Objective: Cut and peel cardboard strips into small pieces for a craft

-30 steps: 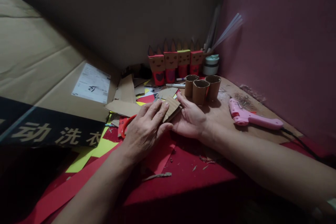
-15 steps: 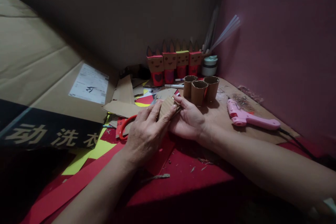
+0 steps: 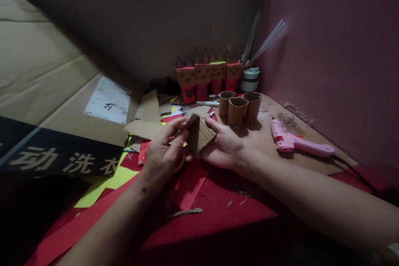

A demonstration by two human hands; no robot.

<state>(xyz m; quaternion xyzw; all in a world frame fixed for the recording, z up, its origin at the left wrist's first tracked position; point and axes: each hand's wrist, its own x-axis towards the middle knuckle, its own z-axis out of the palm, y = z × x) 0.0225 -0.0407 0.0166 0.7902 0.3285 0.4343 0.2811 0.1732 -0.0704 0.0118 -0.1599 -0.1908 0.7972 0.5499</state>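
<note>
Between my two hands is a small folded piece of corrugated cardboard (image 3: 203,135), tilted so that a ridged face and an edge show. My left hand (image 3: 165,149) pinches its left side with thumb and fingers. Under and along its right side, my right hand (image 3: 226,145) grips it, thumb on the upper edge. Just beyond my right hand stand three open cardboard tubes (image 3: 237,112). Partly hidden behind my left hand are scissors with orange-red handles (image 3: 180,165). A red paper piece (image 3: 190,189) lies below the hands.
A pink glue gun (image 3: 301,141) rests on a board at right, its cord running off. Several cardboard figures with ears (image 3: 202,79) line the back, beside a lidded jar (image 3: 250,79). A big cardboard box (image 3: 62,91) takes up the left; yellow paper (image 3: 123,176) lies beside it.
The cardboard piece has been turned and opened from a flat face to a tilted fold. My left hand has shifted from lying across its top to pinching its left side.
</note>
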